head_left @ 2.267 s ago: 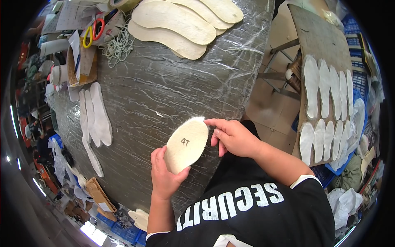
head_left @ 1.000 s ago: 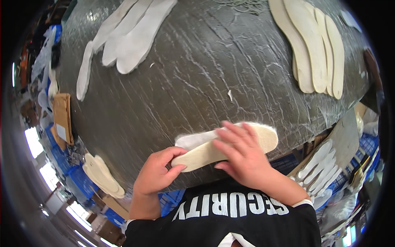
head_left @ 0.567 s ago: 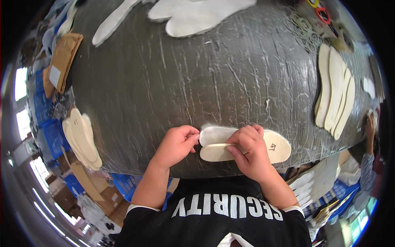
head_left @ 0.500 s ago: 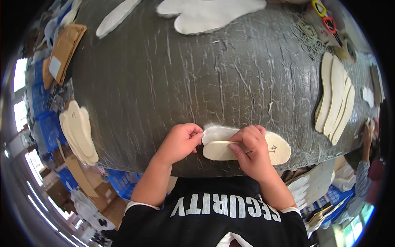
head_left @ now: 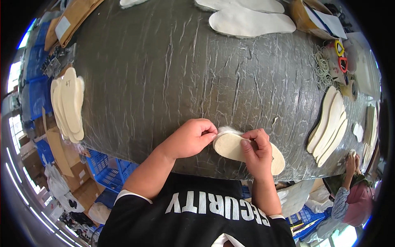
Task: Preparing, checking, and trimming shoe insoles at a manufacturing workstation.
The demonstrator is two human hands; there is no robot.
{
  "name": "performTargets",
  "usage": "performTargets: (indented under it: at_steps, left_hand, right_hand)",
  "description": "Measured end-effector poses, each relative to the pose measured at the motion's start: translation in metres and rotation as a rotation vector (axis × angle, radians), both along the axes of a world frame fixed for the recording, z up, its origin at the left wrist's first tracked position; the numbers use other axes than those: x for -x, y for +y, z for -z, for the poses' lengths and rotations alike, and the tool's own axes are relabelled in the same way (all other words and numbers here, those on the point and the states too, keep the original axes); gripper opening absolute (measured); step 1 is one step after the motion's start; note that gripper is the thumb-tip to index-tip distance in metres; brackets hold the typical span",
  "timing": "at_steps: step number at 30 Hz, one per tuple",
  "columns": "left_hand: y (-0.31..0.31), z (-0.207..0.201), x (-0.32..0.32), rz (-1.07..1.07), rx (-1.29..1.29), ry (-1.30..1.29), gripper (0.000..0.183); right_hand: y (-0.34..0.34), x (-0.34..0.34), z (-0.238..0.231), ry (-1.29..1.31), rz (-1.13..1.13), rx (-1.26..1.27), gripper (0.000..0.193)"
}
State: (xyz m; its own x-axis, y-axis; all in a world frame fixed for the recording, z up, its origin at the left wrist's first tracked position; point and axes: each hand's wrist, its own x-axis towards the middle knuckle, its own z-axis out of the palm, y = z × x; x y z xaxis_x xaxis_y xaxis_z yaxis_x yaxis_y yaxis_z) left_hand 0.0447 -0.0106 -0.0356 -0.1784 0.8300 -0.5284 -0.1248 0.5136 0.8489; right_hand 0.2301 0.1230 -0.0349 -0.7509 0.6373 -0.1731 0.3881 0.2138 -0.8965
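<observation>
A cream insole (head_left: pixel 228 147) with white fleece fringing its far edge lies slantwise near the front edge of the dark table. My right hand (head_left: pixel 259 152) grips it around the middle, the thumb on top and the fingers over the far edge. At the insole's left end, my left hand (head_left: pixel 196 138) is closed in a pinch, thumb and forefinger meeting against the fleecy edge. The cream side faces up and mostly covers the white layer beneath. My right hand hides part of the insole.
Stacks of cream insoles lie at left (head_left: pixel 69 105) and right (head_left: pixel 329 125). White fleece insoles (head_left: pixel 252 22) rest at the far side. Rubber bands (head_left: pixel 323 68), scissors (head_left: pixel 342 61) and a tape roll (head_left: pixel 349 89) sit far right. Another person's hand (head_left: pixel 352 163) is at the right edge.
The cream layer now lies over the white fleece, which showed broadly before. The insole is tilted more, its right end nearer me. The whole view has shifted.
</observation>
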Motion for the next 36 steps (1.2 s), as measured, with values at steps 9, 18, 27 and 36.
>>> performTargets:
  at_steps: [9, 18, 27, 36]
  left_hand:
    - [0.006, -0.007, -0.002, -0.02, 0.025, -0.149, 0.007]
    - [0.007, -0.015, -0.005, -0.04, 0.012, -0.191, 0.01]
    - [0.002, -0.014, -0.012, -0.035, -0.026, 0.102, 0.006]
    - [-0.008, -0.006, -0.014, -0.083, -0.037, 0.476, 0.006]
  right_hand:
    - [0.001, -0.002, 0.0, -0.005, 0.039, 0.011, 0.011]
    - [-0.003, 0.001, 0.006, 0.047, 0.032, -0.147, 0.012]
    - [-0.009, 0.002, 0.018, 0.035, 0.015, -0.392, 0.024]
    - [0.004, -0.015, 0.005, -0.24, 0.021, -0.583, 0.033]
